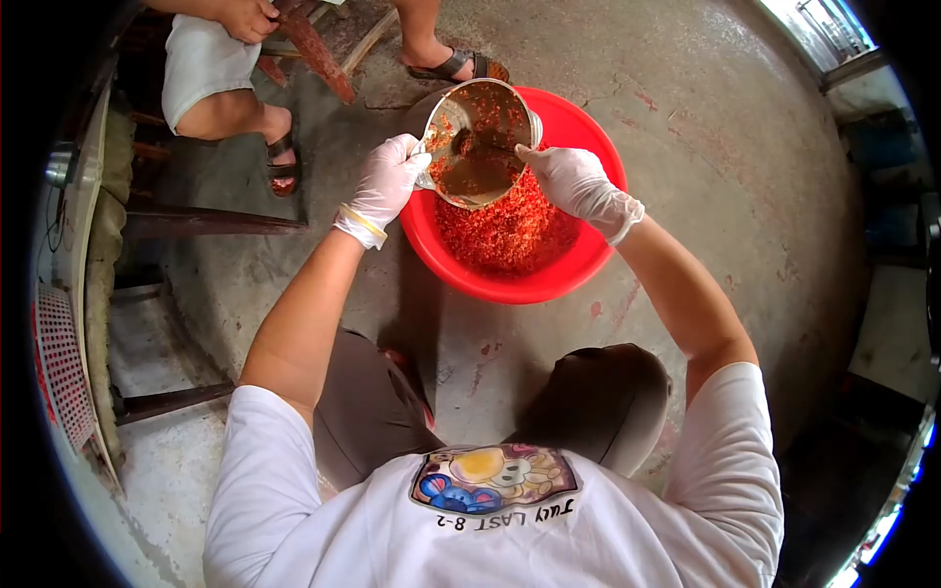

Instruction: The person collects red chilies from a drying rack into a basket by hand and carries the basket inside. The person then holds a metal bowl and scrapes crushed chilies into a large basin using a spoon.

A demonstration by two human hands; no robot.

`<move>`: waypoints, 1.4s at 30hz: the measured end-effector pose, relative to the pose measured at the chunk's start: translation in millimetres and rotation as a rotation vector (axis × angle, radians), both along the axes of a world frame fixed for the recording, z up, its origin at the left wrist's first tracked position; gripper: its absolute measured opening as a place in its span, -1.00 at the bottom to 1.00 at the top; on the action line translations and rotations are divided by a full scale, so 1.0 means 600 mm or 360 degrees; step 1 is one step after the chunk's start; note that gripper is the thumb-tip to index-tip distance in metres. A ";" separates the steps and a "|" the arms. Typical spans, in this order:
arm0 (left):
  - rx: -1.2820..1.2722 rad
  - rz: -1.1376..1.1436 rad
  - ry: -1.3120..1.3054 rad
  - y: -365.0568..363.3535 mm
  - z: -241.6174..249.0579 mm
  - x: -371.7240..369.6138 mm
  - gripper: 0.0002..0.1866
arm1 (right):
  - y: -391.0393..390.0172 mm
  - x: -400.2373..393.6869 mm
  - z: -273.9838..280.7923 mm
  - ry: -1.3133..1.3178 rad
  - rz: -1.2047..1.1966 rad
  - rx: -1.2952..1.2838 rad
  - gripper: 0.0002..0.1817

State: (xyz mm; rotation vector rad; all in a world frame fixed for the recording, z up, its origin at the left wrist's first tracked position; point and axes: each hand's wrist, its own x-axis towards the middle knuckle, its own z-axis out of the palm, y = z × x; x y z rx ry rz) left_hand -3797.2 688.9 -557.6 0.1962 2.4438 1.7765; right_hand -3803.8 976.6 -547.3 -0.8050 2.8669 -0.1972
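Observation:
A metal pot (474, 178) is tipped over the red basin (605, 157), its inside spotted with red bits. My left hand (384, 184), in a clear glove, is closed on the pot's handle at the left. On the right, my gloved right hand (573, 179) is closed at the pot's opening. It pinches what looks like the thin handle of a spoon (464, 142), whose dark end lies inside the pot; the grip is partly hidden. Chopped red chili (508, 235) fills much of the basin below.
Another person's leg (221, 110) and sandalled foot (456, 65) are close at the upper left, beside a wooden stool (319, 49). A pink perforated basket (64, 363) stands at the left edge. The basin rests on a concrete floor (725, 167).

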 end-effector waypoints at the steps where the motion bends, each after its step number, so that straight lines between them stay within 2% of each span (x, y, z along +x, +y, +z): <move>1: 0.0022 -0.0011 -0.0007 0.001 0.003 0.001 -0.85 | 0.003 0.002 -0.008 0.0086 -0.0013 -0.0153 -0.58; 2: 0.0046 -0.0024 -0.0018 0.003 0.005 0.002 -0.86 | 0.007 0.005 -0.014 0.0167 -0.0028 -0.0305 -0.59; 6: 0.0129 -0.0025 -0.0040 0.022 0.027 0.013 -0.87 | -0.011 0.000 -0.011 0.0061 -0.0175 -0.0140 -0.57; 9: -0.0086 -0.0025 0.0111 0.015 0.026 0.012 -0.88 | -0.011 0.027 -0.016 -0.0082 -0.0145 -0.0048 -0.54; 11: -0.0014 0.0018 0.0041 0.009 0.017 0.012 -0.89 | 0.001 0.045 -0.021 -0.0105 -0.0076 -0.0066 -0.52; 14: -0.0030 0.0019 0.0027 0.003 0.016 0.008 -0.90 | 0.014 0.054 0.023 -0.0115 -0.0065 -0.0153 -0.51; 19: -0.0082 -0.0018 -0.0036 0.011 0.024 0.008 -0.90 | 0.030 0.030 0.079 0.0173 -0.0091 -0.0438 -0.55; 22: -0.0112 0.0003 -0.0025 0.014 0.031 0.013 -0.91 | 0.064 0.018 0.070 0.0332 -0.0019 -0.0648 -0.56; 27: -0.0132 0.0010 0.0036 0.014 0.038 0.019 -0.91 | 0.110 0.075 0.004 -0.0143 -0.0112 -0.0866 -0.60; 28: -0.0138 0.0010 0.0059 0.013 0.036 0.018 -0.92 | 0.104 0.079 0.008 -0.0395 -0.0226 -0.0742 -0.58; 30: -0.0155 -0.0021 0.0096 0.016 0.029 0.015 -0.92 | 0.082 0.086 0.026 -0.0250 -0.0188 -0.0876 -0.58; 33: 0.0048 -0.0068 -0.0086 0.027 0.025 0.015 -0.91 | 0.057 0.072 0.052 0.0143 -0.0198 -0.0974 -0.59; 36: 0.0105 -0.0050 -0.0083 0.039 0.042 0.027 -0.90 | 0.050 0.058 0.081 0.0123 -0.0244 -0.0529 -0.60; 39: 0.0174 -0.0034 -0.0164 0.042 0.069 0.040 -0.89 | 0.057 0.068 0.063 -0.0078 -0.0417 -0.0333 -0.60; 41: -0.0048 -0.0051 0.0007 0.035 0.057 0.036 -0.89 | 0.080 0.077 -0.008 -0.0177 -0.0252 -0.0598 -0.60; 42: -0.0159 -0.0066 0.0089 0.035 0.059 0.035 -0.89 | 0.075 0.084 -0.006 -0.0228 -0.0176 -0.0729 -0.61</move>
